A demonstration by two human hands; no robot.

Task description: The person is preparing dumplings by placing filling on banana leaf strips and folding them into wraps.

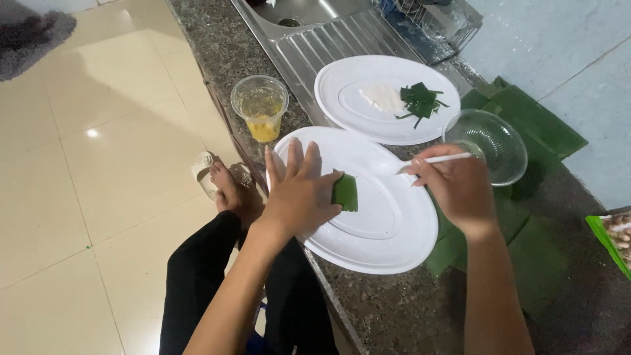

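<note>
We see the left hand (299,190) lying flat and spread on the near white plate (388,243), its fingertips pinning the small folded green leaf piece (346,192). The leaf piece sits just at three o'clock of that hand, touching it, with its long axis running roughly twelve to six. The right hand (457,187) lies well off at three o'clock of the leaf piece, so the left is nearer. It is pressed together, pinching a white plastic spoon (420,162) whose bowl points toward nine o'clock over the plate. At twelve o'clock stands a second white plate (342,85) with shredded leaf (420,102) and a white paste (382,97). A clear bowl (490,141) sits at two o'clock, a plastic cup (261,108) with yellow filling at eleven. At the worktop's (394,309) far three o'clock edge lies a green-bordered rectangular packet (611,240).
</note>
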